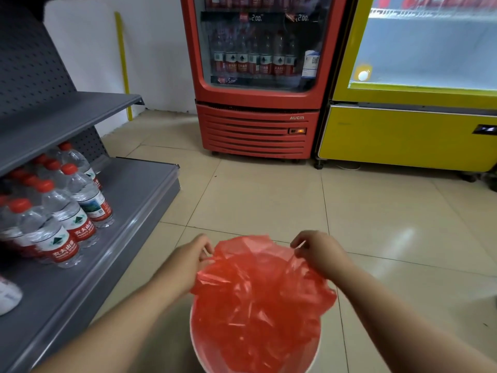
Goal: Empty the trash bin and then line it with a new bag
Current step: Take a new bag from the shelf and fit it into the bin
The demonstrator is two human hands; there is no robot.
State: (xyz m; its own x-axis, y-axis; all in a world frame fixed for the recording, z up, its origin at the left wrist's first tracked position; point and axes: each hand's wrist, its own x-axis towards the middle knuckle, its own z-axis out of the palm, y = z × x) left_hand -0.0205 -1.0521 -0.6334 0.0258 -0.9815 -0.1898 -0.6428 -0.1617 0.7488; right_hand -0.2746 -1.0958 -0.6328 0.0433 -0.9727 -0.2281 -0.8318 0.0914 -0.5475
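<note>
a: where's the bin (194,343)?
b: low in the middle of the view, on the tiled floor (269,195), close in front of the person. only its pale rim shows, along the left and right edges.

a: and the bag (258,297)?
b: red, thin, crumpled. it lies over the bin's mouth and covers most of it, with its far edge lifted above the rim.

a: left hand (188,258)?
b: at the bag's far-left edge, fingers pinched together on the plastic.

a: right hand (317,247)?
b: at the far-right edge, fingers likewise closed on a fold of the bag. the two hands are well apart, with the bag stretched between them.

a: is the bag pulled over the rim?
b: on the near side i can't tell; the bin runs out of the bottom of the view. at the sides the rim is bare.

a: what's around?
b: a grey shelf (129,200) on the left, just beside the bin, with water bottles (67,211) with red caps standing on its lower level. straight ahead, against the wall, a red fridge (258,130) with bottles behind its glass. touching it on the right, a yellow fridge (403,135). a yellow pole (122,63) leans in the corner left of the red fridge.

a: anything inside the bin?
b: hidden by the bag.
</note>
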